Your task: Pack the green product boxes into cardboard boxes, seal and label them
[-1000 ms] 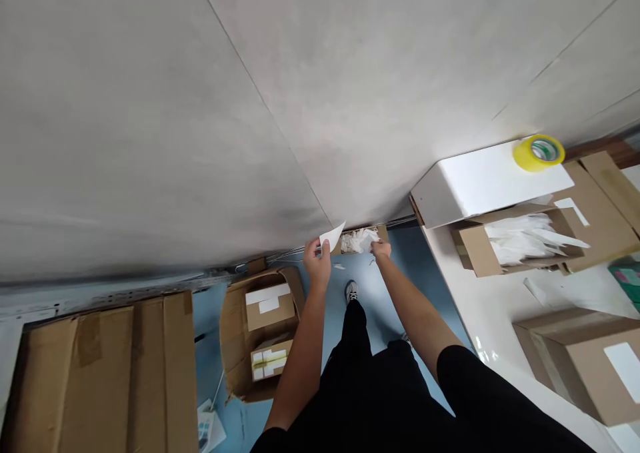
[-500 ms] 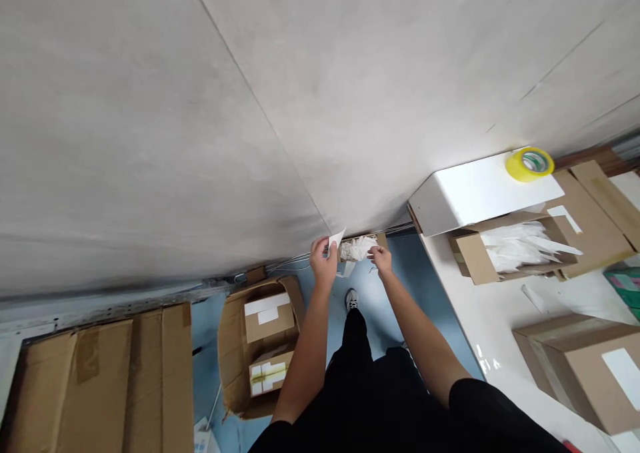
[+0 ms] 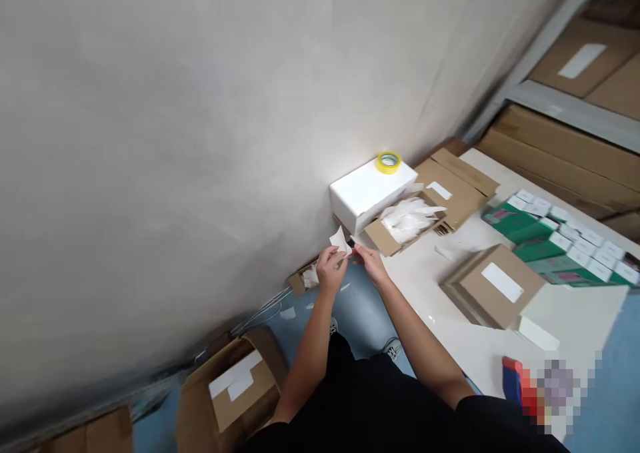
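My left hand (image 3: 331,271) pinches a small white paper slip (image 3: 340,240), which stands up curled from the fingertips. At the slip's lower right corner, my right hand (image 3: 370,264) has its thumb and fingers closed together on the edge. Both hands are held out close together, just left of the white table's corner. Below and left of them, a small open carton (image 3: 297,284) with crumpled white scraps (image 3: 311,276) stands on the floor by the wall.
The white table (image 3: 495,353) bears a white box (image 3: 373,185), yellow tape roll (image 3: 389,162), carton of white strips (image 3: 407,220), closed carton (image 3: 493,283) and several green-and-white boxes (image 3: 575,246). A large open carton (image 3: 195,400) stands on the floor at lower left.
The view has swung right toward the table. My right hand has left the small floor carton and come together with my left hand at the slip.
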The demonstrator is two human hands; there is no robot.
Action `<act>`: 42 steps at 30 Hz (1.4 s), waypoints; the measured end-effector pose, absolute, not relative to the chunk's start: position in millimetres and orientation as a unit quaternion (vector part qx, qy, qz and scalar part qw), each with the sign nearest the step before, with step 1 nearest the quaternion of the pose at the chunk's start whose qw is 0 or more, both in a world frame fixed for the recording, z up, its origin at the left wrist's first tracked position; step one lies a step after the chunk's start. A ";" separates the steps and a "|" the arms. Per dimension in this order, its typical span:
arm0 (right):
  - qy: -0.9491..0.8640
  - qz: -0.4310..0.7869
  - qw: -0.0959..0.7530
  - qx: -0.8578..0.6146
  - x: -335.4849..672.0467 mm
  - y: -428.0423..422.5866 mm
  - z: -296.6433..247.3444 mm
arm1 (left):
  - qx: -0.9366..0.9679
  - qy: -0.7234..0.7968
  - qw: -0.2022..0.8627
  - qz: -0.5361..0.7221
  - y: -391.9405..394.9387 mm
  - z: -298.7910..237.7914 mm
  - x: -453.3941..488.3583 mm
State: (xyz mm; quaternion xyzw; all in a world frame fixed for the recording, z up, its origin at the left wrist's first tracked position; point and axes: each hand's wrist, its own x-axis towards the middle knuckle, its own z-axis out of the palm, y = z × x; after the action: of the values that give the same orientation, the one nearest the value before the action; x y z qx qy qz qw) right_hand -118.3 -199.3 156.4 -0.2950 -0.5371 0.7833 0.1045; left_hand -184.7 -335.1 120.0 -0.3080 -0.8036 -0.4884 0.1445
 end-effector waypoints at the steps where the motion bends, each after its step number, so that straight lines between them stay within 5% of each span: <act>1: -0.537 0.779 0.121 -0.302 -102.7 -185.1 162.0 | -0.332 -0.803 0.149 -0.472 -319.4 125.2 -172.9; 10: -0.464 0.719 0.327 -0.402 43.4 -77.3 180.3 | -0.506 -0.728 0.038 -0.461 -185.0 162.6 -68.9; 15: -0.419 0.700 0.387 -0.430 127.2 -34.1 180.6 | -0.316 -0.684 -0.171 -0.634 -113.5 145.8 -12.4; 19: -0.399 0.692 0.415 -0.437 181.6 -11.8 174.6 | -0.277 -0.628 -0.307 -0.659 -70.2 138.0 32.2; 28: -0.384 0.578 0.469 -0.546 229.7 15.3 128.2 | -0.345 -0.656 -0.320 -0.590 -8.1 124.9 73.4; 42: -0.384 0.358 0.324 -0.787 245.5 80.3 51.2 | -0.501 -0.738 -0.368 -0.261 89.0 64.9 96.5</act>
State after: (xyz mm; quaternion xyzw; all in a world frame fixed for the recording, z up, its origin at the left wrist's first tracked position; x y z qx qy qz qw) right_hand 245.5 80.3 51.2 -0.7867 -0.3841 0.3585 0.3242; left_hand 96.5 89.0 64.9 -0.5010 -0.7384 -0.2614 -0.3679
